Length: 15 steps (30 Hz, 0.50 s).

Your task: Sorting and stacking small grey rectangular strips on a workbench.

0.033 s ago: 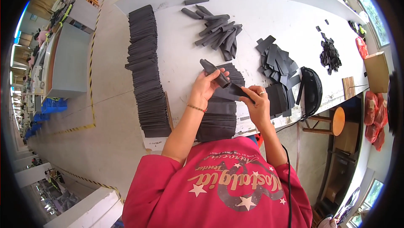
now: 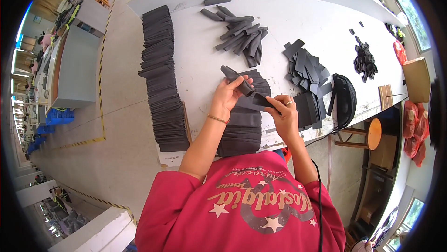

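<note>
My left hand (image 2: 228,93) is closed around a black fabric tube (image 2: 243,86), which tilts up to the left with an open end. In my right hand (image 2: 285,114), a flat black strip (image 2: 264,101) is pinched between thumb and fingers. The strip's far end points at the tube's lower right end; whether they touch I cannot tell. Beneath both hands, a fanned stack of black fabric pieces (image 2: 240,133) lies on the white table (image 2: 200,61). Right of my right hand are flat black strips (image 2: 307,110), with a looser heap of strips (image 2: 305,68) beyond.
A long row of black pieces (image 2: 160,84) lines the table's left side. Rolled tubes (image 2: 242,33) lie in a far heap. To the right are a black mesh-like case (image 2: 343,100), a pile of small dark pieces (image 2: 365,61) and a round-topped stool (image 2: 374,134). A cable (image 2: 318,196) hangs beside my right arm.
</note>
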Each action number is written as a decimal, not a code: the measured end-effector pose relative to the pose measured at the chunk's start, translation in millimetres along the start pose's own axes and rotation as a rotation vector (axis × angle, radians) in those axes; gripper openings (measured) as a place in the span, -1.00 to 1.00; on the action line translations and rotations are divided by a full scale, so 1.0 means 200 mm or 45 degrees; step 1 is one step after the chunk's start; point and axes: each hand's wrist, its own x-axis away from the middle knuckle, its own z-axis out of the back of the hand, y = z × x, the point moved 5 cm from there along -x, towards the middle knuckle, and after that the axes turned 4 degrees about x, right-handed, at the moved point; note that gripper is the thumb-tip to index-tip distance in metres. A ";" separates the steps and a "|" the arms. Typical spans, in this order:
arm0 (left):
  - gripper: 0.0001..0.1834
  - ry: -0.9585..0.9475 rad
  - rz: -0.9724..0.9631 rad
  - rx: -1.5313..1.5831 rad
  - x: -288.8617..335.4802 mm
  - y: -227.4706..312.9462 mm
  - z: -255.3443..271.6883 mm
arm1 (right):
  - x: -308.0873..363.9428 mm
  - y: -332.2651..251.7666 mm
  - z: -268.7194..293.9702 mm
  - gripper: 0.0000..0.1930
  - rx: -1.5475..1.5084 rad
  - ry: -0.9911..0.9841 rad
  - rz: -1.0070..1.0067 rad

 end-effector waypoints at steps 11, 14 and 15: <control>-0.73 0.050 0.056 0.011 0.01 -0.04 -0.03 | -0.05 -0.08 0.02 -0.72 0.395 0.063 0.296; -0.62 0.068 0.096 0.042 0.04 -0.05 -0.05 | -0.05 -0.09 0.01 -0.70 0.485 0.102 0.368; -0.58 0.053 0.067 0.042 0.05 -0.05 -0.07 | -0.05 -0.09 0.01 -0.69 0.524 0.128 0.402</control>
